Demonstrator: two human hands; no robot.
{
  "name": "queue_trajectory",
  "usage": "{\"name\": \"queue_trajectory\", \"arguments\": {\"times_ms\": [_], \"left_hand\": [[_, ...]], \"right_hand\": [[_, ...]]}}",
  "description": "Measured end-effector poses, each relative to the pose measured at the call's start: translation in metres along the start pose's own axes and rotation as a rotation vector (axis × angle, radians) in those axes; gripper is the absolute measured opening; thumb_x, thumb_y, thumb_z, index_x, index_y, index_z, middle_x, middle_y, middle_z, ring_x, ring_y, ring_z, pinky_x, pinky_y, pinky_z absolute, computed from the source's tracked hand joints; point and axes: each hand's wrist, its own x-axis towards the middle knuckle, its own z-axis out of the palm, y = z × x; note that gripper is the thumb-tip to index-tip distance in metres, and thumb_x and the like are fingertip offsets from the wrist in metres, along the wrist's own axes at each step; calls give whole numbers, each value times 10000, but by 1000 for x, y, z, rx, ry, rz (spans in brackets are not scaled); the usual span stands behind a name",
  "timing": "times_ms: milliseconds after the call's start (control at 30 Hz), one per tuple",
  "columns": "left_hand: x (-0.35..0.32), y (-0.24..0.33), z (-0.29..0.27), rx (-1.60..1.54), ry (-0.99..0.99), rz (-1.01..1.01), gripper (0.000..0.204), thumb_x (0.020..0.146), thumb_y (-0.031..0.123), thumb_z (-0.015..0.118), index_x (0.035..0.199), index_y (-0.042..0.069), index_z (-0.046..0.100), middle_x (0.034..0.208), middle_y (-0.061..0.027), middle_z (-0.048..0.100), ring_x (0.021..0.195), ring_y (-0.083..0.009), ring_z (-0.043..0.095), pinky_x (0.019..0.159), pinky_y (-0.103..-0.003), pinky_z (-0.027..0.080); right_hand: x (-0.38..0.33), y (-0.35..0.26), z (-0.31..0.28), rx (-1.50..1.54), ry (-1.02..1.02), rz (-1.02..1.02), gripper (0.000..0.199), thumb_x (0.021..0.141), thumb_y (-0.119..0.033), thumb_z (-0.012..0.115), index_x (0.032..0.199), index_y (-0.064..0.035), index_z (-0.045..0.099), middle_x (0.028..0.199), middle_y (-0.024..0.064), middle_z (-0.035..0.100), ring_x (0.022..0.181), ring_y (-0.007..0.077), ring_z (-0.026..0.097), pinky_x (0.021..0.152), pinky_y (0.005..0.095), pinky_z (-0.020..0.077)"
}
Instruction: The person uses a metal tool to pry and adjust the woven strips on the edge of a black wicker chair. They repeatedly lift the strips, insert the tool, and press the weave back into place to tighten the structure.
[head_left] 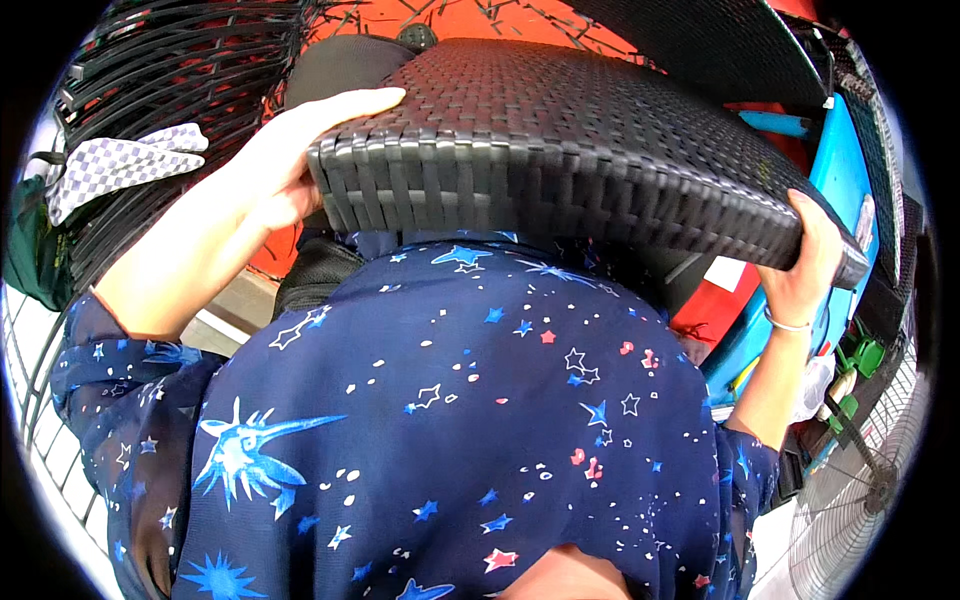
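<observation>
A black woven wicker panel (560, 120), thick and flat-sided, lies across my lap with its edge facing me. My left hand (310, 145) is wrapped round its left end, the thumb resting on top and the other fingers hidden beneath. At the opposite end, my right hand (812, 245) grips the right corner, with fingertips over the upper edge. The weave looks tight on both the top face and the side.
Long black strips (190, 70) hang in a bundle at the left, beside a checkered cloth item (130, 165). Black scraps litter the red floor (510, 20). Another dark woven piece (720, 50) stands at the far right, near a blue plastic object (845, 170) and a fan (860, 490).
</observation>
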Motion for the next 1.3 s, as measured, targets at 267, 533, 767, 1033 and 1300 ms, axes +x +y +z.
{"name": "queue_trajectory", "arguments": {"times_ms": [267,533,767,1033,1300], "left_hand": [[25,-40,-24,-193,-54,46,339,918,276,753,1153,37,706,1081,-126,747,905,-219,743,851,-369,609],[-9,-15,-10,1034,300,381,428,942,359,741,1148,-15,732,1013,-122,734,933,-167,681,883,-314,532],[-20,-20,4,1193,-200,958,473,606,81,901,1043,29,729,1045,-105,631,971,-240,627,866,-331,497],[-4,-17,14,1219,-201,906,343,659,-3,839,959,11,673,936,-93,614,835,-218,609,734,-305,500],[-10,-17,41,1073,-192,875,307,667,-12,823,915,-8,642,900,-99,594,804,-245,606,722,-321,510]], "right_hand": [[7,-52,-13,140,-377,128,792,596,-215,910,1304,-50,594,1335,136,619,1253,359,573,1098,452,415],[66,-111,-11,468,-385,25,545,638,-165,913,1112,-23,684,1090,161,667,1015,348,657,902,407,522],[132,-152,10,720,-526,-203,410,663,-116,886,999,-7,679,934,132,627,889,300,634,793,361,508],[154,-173,38,802,-648,-170,338,666,-64,848,923,-5,636,846,101,582,786,261,601,718,345,488],[162,-179,41,848,-708,-187,286,657,-43,824,866,-8,632,799,101,590,748,268,610,702,351,501]]}}
